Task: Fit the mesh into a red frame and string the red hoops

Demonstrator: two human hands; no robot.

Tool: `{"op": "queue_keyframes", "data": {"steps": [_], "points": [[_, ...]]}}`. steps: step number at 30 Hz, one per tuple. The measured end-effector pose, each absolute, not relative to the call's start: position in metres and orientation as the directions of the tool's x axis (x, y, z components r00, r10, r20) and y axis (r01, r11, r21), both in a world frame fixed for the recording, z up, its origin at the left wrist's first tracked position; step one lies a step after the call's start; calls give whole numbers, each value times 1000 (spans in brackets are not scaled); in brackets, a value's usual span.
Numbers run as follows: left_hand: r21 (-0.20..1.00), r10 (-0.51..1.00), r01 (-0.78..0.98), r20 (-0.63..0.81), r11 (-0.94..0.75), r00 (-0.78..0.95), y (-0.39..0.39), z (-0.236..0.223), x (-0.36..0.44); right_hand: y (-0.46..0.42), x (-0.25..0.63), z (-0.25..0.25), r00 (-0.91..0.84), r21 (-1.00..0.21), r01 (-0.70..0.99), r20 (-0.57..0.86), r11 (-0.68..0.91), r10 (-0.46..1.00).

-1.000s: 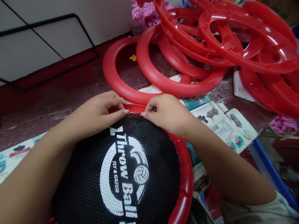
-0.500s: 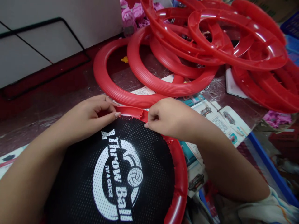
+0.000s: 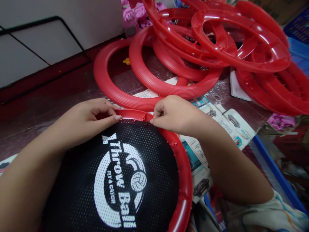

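A black mesh sheet [image 3: 120, 174] printed with white "Throw Ball" lettering is stretched over a red plastic ring [image 3: 184, 180] in front of me. My left hand [image 3: 89, 119] pinches the mesh edge at the ring's far rim, thumb and fingers closed. My right hand [image 3: 175, 114] pinches the mesh edge a short way to the right on the same rim. A bare piece of red rim [image 3: 132, 114] shows between the two hands.
A heap of several loose red rings [image 3: 217, 48] lies behind and to the right. Printed paper cards [image 3: 227, 119] are spread under plastic on the dark red tabletop [image 3: 48, 96]. Pink toys [image 3: 135, 13] sit at the back. A blue crate edge [image 3: 272, 164] runs on the right.
My hands have moved apart along the far rim, baring a piece of red rim between them. The view has shifted slightly to the right.
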State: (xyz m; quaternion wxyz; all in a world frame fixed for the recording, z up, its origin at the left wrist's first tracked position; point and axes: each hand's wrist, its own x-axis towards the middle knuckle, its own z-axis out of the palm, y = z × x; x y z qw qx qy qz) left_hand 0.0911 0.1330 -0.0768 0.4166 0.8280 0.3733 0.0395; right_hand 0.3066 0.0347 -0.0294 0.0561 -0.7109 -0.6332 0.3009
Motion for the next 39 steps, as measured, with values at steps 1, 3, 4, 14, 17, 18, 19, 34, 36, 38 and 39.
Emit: {"op": "queue_keyframes", "data": {"steps": [1,3,4,14,17,18,19,34,36,38,39], "points": [[713,654,592,-249,-376,715,133,-77,91,35,306,-29,7,-470,862,-359,-187,933],[692,658,606,-249,-393,711,133,-77,91,35,306,-29,-6,-480,859,-361,-180,933],[688,654,603,-244,-404,716,133,-77,91,34,306,-29,-5,-476,861,-363,-180,932],[701,643,580,-225,-415,732,134,-80,90,35,305,-30,39,-440,877,-337,-194,941],[705,648,586,-236,-400,725,135,-79,90,36,304,-31,54,-409,892,-328,-193,943],[703,652,593,-241,-393,718,135,-79,90,36,303,-31,53,-405,894,-325,-190,944],[702,655,597,-245,-388,714,134,-78,90,36,302,-31,51,-404,895,-323,-187,945],[703,637,574,-222,-420,738,133,-78,92,34,305,-27,-38,-486,865,-316,-128,948],[695,635,575,-218,-432,741,134,-78,92,33,306,-28,-76,-534,840,-293,-97,953],[696,630,568,-213,-439,747,135,-79,92,33,305,-28,-83,-543,834,-305,-101,949],[698,624,563,-212,-442,752,135,-79,92,33,304,-27,-82,-538,836,-321,-111,944]]}}
